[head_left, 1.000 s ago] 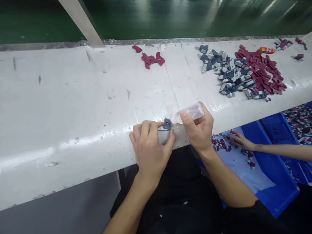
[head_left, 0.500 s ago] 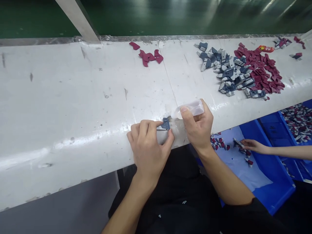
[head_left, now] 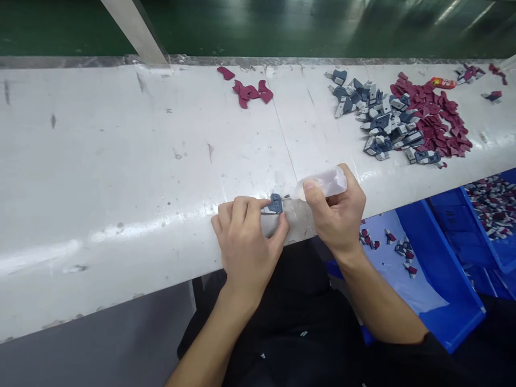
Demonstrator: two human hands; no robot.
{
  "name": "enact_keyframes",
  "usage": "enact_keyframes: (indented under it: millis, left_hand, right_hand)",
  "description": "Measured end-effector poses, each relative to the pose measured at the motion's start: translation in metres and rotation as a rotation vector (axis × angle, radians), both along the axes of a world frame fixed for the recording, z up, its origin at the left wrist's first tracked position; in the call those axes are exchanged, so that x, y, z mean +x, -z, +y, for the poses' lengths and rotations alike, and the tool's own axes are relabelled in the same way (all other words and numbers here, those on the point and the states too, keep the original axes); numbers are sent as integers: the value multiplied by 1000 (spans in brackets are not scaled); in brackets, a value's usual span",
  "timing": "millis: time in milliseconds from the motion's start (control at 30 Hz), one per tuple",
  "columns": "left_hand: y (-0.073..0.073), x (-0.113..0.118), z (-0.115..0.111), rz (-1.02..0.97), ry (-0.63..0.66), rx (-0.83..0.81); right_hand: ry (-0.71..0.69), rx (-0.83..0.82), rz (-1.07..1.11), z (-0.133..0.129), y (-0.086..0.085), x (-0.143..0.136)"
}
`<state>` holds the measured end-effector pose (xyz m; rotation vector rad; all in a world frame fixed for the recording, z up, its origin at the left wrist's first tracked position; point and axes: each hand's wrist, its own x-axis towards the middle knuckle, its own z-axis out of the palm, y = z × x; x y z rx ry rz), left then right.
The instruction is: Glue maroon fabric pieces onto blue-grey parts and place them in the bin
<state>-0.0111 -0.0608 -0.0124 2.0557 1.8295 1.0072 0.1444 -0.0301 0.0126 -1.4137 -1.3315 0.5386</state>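
Near the front edge of the white table, my left hand [head_left: 250, 231] pinches a small blue-and-grey plastic part [head_left: 276, 203] between thumb and fingers, low against the surface. My right hand [head_left: 336, 212] is wrapped round a translucent squeeze bottle [head_left: 328, 181], tilted with its narrow tip pointing left toward the part. A small gap separates the tip from the blue piece. Farther back lie several maroon pieces [head_left: 243, 93]. To the right is a heap of blue-and-grey parts [head_left: 379, 118], touching a pile of maroon pieces [head_left: 437, 115].
An orange-red wrapper [head_left: 442, 83] lies by the maroon pile. Below the table at right, a blue bin [head_left: 455, 290] holds a white sheet with several assembled parts. Another blue bin [head_left: 484, 242] beyond it is full of parts. A metal post [head_left: 137, 32] rises behind the table.
My right hand has drawn the bottle slightly right, away from the blue-and-grey part. My left hand keeps its hold. A co-worker's hand over the blue bin has left the view.
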Motion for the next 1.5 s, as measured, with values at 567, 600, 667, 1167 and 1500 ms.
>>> enact_keyframes:
  millis: [567,600,667,1167,1500]
  left_hand:
    - [0,0,1,-19,8,4]
    - [0,0,1,-19,8,3]
    - [-1,-1,1,-15,8,2]
    - [-1,0,1,-7,2,1]
    - [-2,-2,-1,-21,30,32]
  right_hand:
    - [-103,-112,-28,-9,-22,-1]
    - [-102,-112,-22,-9,-20,-2]
    - [-101,-107,-7,-7,-18,-5]
    - [-68,-54,88,-2,-7,-10]
    - [-103,68,76,28,4,51]
